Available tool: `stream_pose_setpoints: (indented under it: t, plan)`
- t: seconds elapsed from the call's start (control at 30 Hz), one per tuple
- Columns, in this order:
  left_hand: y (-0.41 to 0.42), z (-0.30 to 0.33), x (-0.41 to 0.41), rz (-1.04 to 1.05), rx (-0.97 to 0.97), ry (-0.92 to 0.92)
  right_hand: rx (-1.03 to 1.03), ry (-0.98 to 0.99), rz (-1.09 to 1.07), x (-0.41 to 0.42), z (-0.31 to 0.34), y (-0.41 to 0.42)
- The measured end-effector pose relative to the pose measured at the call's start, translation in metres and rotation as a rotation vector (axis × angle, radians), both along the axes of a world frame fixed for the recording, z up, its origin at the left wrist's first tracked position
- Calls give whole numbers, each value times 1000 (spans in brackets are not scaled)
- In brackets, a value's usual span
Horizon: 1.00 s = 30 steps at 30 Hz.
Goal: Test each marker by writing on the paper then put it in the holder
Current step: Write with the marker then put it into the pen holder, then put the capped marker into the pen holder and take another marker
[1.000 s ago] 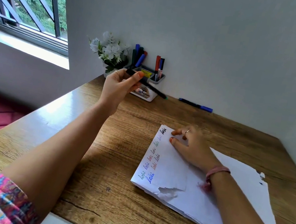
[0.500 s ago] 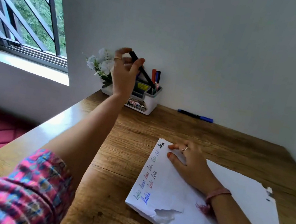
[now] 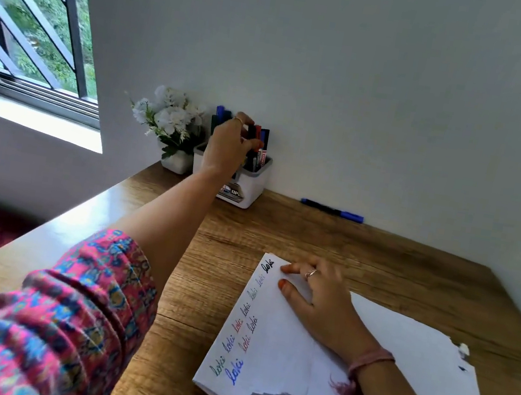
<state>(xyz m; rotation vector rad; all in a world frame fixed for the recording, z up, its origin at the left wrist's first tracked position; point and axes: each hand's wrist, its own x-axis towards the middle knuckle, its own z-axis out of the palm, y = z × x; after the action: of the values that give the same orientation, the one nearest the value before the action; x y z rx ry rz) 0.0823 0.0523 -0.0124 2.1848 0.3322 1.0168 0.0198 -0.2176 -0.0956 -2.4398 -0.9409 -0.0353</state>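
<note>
The black marker (image 3: 251,131) is at the holder (image 3: 253,182), and I see my left hand (image 3: 226,147) pinching it with finger and thumb right above the other markers standing inside. The holder sits at the back of my wooden desk (image 3: 215,258), against the white wall (image 3: 340,73), just beside a small pot of white flowers (image 3: 171,118). A window (image 3: 26,6) is on the left. The desk ends at the wall behind and on the right. One blue marker (image 3: 332,210) lies flat by the back wall, well apart from the holder. My right hand (image 3: 318,295) lies flat with straight fingers on the paper (image 3: 277,364), near its top corner. The paper has a torn spot at its near edge
</note>
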Motion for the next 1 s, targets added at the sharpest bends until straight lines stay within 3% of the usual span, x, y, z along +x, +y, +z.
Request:
stream_pose_setpoints:
  t: [0.1,0.2,0.3,0.37,0.47,0.53,0.63,1.0]
  plan:
    - [-2,-3,6,138,146,146,-1,0,0,0,0,0]
    - [-19,2,4,237,316,66,-3,-3,-3,0,0,1]
    - [-49,1,10,12,586,27,-11,4,-6,-1,0,1]
    - [-68,-10,21,-149,693,154,-9,1,-7,-1,0,1]
    - [-87,-32,41,-194,624,403,-3,0,-4,-1,0,1]
    - [-96,-44,53,-206,528,511,-4,13,-12,0,-1,1]
    - [-103,-57,66,-214,532,629,-9,1,-9,1,-3,1]
    - [-107,-57,70,-100,617,747,-12,-31,19,4,-3,1]
